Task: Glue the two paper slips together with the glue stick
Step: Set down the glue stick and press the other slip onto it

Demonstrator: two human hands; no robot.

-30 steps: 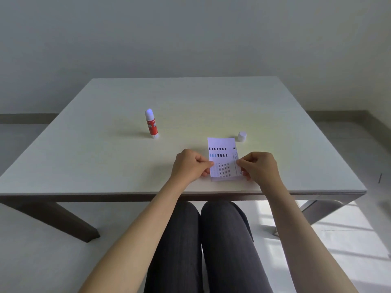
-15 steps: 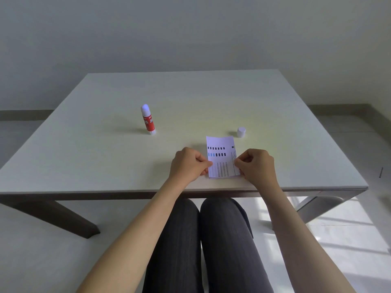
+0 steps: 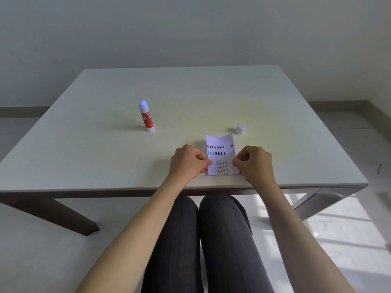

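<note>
A white paper slip [image 3: 220,154] printed with black and blue marks lies on the table [image 3: 105,144] near its front edge. Whether a second slip lies under it I cannot tell. My left hand [image 3: 188,162] pinches the slip's left edge with curled fingers. My right hand [image 3: 255,162] pinches its right edge the same way. The far end of the slip curls up a little. A red glue stick [image 3: 146,117] stands upright and uncapped at the left middle of the table, apart from both hands. Its white cap [image 3: 241,129] sits just beyond the slip's far right corner.
The table's front edge runs just below my hands, with my knees [image 3: 203,229] under it. A wall stands behind the table's far edge. Table legs [image 3: 63,214] slant out at the lower left and right.
The view has shifted slightly. The slip has settled flatter on the table, and both hands have kept their pinch on its edges.
</note>
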